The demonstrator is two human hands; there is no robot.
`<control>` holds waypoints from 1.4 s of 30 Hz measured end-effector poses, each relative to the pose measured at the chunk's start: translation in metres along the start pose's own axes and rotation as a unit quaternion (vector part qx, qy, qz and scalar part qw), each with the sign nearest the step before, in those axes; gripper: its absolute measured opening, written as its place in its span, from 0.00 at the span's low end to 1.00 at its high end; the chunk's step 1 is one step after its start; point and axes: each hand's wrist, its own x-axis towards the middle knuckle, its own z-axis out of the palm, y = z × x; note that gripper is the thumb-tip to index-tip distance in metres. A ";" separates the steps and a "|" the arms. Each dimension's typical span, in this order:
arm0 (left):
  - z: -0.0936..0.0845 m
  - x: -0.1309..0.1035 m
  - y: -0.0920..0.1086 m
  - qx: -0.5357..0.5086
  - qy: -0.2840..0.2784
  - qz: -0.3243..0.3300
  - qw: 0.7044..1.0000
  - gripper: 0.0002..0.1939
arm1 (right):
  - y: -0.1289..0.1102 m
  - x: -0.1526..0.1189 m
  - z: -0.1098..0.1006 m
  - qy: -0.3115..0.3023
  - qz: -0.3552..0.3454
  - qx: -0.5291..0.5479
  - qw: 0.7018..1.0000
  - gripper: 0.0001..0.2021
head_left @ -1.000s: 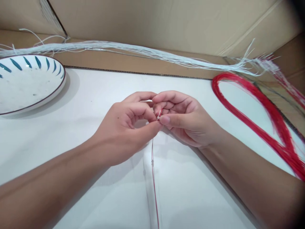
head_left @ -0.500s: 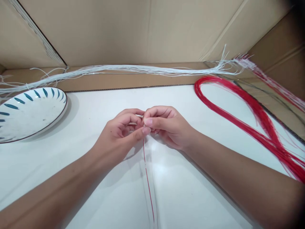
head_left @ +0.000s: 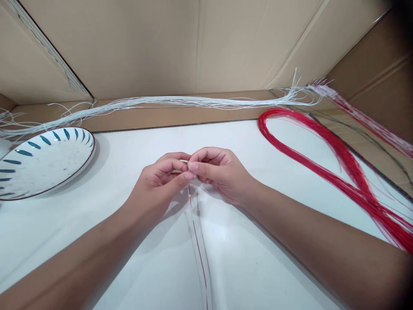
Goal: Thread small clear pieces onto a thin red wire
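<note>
My left hand (head_left: 158, 176) and my right hand (head_left: 222, 174) meet above the white tabletop, thumbs and index fingers pinched close together. From between the fingertips a thin red cord (head_left: 199, 249) runs down toward the bottom edge. Just under my left thumb a tiny whitish piece (head_left: 189, 196), perhaps a bead, sits on that cord. A pale sliver (head_left: 184, 161) shows between the two index fingers; its kind is too small to make out. Both hands appear closed on the cord, though the exact grip is hidden by the fingers.
A white plate (head_left: 53, 165) with blue-green strokes stands at the left. Looped red cords (head_left: 290, 157) lie at the right. Along the back cardboard wall (head_left: 145, 47) stretches a bundle of white cords (head_left: 180, 101), with red-and-white cords (head_left: 364, 114) behind on the right.
The whitish piece now shows below my left thumb, where plain red cord was before. My hands stay together; the whole view has shifted slightly.
</note>
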 end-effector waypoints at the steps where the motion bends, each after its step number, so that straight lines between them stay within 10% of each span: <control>1: 0.000 0.001 0.000 -0.004 0.022 0.000 1.000 0.06 | -0.001 0.001 -0.001 0.015 -0.007 -0.012 1.000 0.10; 6: -0.001 0.006 0.001 -0.057 0.132 -0.024 0.989 0.08 | -0.007 0.009 -0.020 0.152 -0.070 -0.214 0.962 0.09; 15: -0.003 0.007 -0.001 -0.070 0.133 -0.027 0.988 0.09 | -0.014 0.011 -0.030 0.131 -0.083 -0.598 0.786 0.12; 25: -0.002 0.008 -0.002 -0.068 0.123 -0.026 0.990 0.10 | -0.020 0.011 -0.030 0.101 -0.043 -0.637 0.763 0.06; 33: -0.004 0.006 -0.005 -0.049 0.116 -0.015 0.992 0.08 | -0.018 0.012 -0.033 0.093 -0.041 -0.617 0.781 0.06; 42: 0.002 0.000 0.002 -0.022 0.071 0.011 0.997 0.09 | -0.004 0.002 -0.006 0.036 -0.018 -0.079 0.996 0.08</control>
